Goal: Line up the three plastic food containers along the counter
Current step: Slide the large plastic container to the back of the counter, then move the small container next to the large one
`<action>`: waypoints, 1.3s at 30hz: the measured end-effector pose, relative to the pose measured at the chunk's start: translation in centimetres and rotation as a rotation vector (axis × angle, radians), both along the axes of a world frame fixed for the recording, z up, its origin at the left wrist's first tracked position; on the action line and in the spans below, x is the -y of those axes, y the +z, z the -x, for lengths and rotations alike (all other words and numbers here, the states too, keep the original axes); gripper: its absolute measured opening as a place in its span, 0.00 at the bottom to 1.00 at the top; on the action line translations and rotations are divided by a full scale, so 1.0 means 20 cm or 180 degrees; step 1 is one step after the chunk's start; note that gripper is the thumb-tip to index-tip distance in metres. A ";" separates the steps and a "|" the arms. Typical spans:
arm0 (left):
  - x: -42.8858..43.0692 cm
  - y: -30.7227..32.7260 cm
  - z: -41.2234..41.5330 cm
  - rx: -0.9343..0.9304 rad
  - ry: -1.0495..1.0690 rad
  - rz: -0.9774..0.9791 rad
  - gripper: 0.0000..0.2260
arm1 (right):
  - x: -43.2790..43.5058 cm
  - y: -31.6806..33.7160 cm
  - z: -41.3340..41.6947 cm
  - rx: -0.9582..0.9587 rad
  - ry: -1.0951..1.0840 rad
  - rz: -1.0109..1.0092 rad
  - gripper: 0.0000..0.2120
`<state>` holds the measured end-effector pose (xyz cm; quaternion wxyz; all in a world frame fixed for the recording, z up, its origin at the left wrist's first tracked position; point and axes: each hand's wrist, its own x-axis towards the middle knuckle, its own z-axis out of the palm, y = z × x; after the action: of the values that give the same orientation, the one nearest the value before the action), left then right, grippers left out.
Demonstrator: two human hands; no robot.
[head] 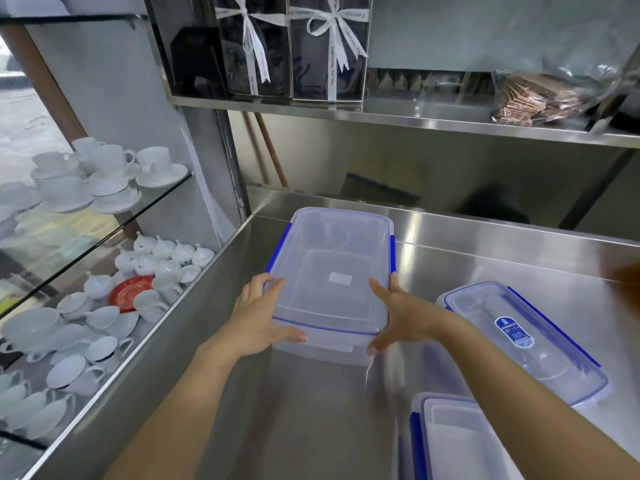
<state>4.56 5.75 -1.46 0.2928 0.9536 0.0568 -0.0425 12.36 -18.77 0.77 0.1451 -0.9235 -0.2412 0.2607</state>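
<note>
My left hand (pixel 258 318) is spread against the left near corner of the big clear container (pixel 332 282), thumb lying along its front edge and fingers reaching up the side by the blue latch. My right hand (pixel 403 318) mirrors it on the right near corner, fingers splayed on the lid's edge and thumb curling down the front; it is a little blurred, so I cannot say how firmly it presses. Between my palms the container sits lengthwise on the steel counter (pixel 311 427), lid on, a small white label showing through the lid, its far end close to the counter's raised back lip. Just right of my right wrist lies a second container (pixel 519 341), narrower, with a blue-trimmed lid and a blue oval sticker, angled away to the right and apart from the big one. Nearest to me, at the lower right under my forearm, is the third container (pixel 460 441), cut off by the frame's edge. To the left of the counter, glass shelves (pixel 166 192) carry white cups and saucers (pixel 104 174), small lidded pots and one red saucer (pixel 130 292). Above the counter a steel shelf (pixel 398 116) holds dark ribboned boxes (pixel 294 46) and a bagged stack of brown wafers (pixel 540 98).
</note>
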 end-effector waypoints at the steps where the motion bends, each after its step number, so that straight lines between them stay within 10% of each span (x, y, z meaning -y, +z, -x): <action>1: 0.01 0.00 -0.03 0.0183 0.0026 0.0014 0.45 | 0.00 0.00 -0.03 0.0062 -0.0058 -0.0054 0.57; 11: 0.05 -0.06 -0.16 0.0787 0.0235 -0.0142 0.31 | -0.03 0.00 -0.16 0.0171 -0.0224 -0.0320 0.46; 19: 0.17 0.04 -0.16 0.0171 0.0107 -0.0904 0.31 | 0.11 -0.01 -0.12 0.0439 -0.0433 -0.0531 0.45; 24: 0.55 0.20 -0.14 0.0964 0.0216 0.0436 0.20 | 0.46 0.03 -0.13 0.0700 -0.1071 -0.0510 0.34; 39: 1.44 -0.11 -0.21 -0.1094 -0.0244 0.1102 0.32 | 1.11 -0.15 0.01 0.0114 -0.2129 -0.0109 0.37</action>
<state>8.68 -23.14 -3.70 0.4360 0.8694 0.0615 -0.2242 12.19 -41.02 -2.27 0.2338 -0.9533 0.0684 0.1783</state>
